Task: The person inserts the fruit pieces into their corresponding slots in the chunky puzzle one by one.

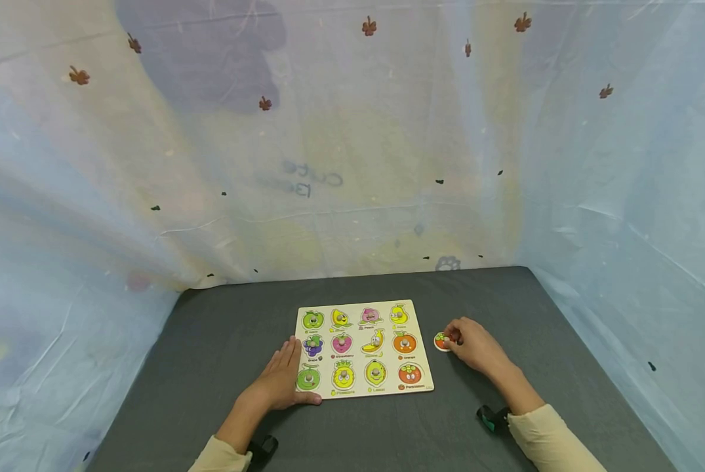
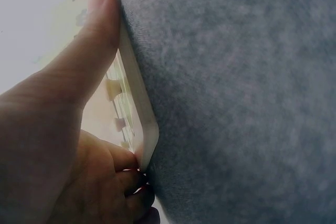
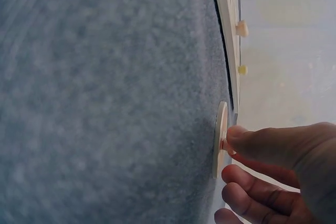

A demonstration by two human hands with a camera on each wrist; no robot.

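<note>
A wooden fruit puzzle board (image 1: 357, 350) lies flat on the grey cloth, with rows of knobbed fruit pieces set in it. My left hand (image 1: 280, 378) rests along its left side, fingers straight and the thumb lying over the near-left corner. To the right of the board, my right hand (image 1: 475, 346) pinches the small knob of a round red fruit puzzle piece (image 1: 440, 341) between thumb and forefinger. From the right wrist view, that piece (image 3: 220, 140) appears as a thin disc close to the cloth. The persimmon spot (image 1: 410, 373) at the board's near-right corner shows a printed picture and no knob.
Grey cloth (image 1: 376, 432) covers the table, its far edge meeting a patterned pale curtain (image 1: 352, 164). More of the sheeting hangs at the left and right sides. Dark straps with devices (image 1: 494, 418) sit at both wrists, near the cream sleeves.
</note>
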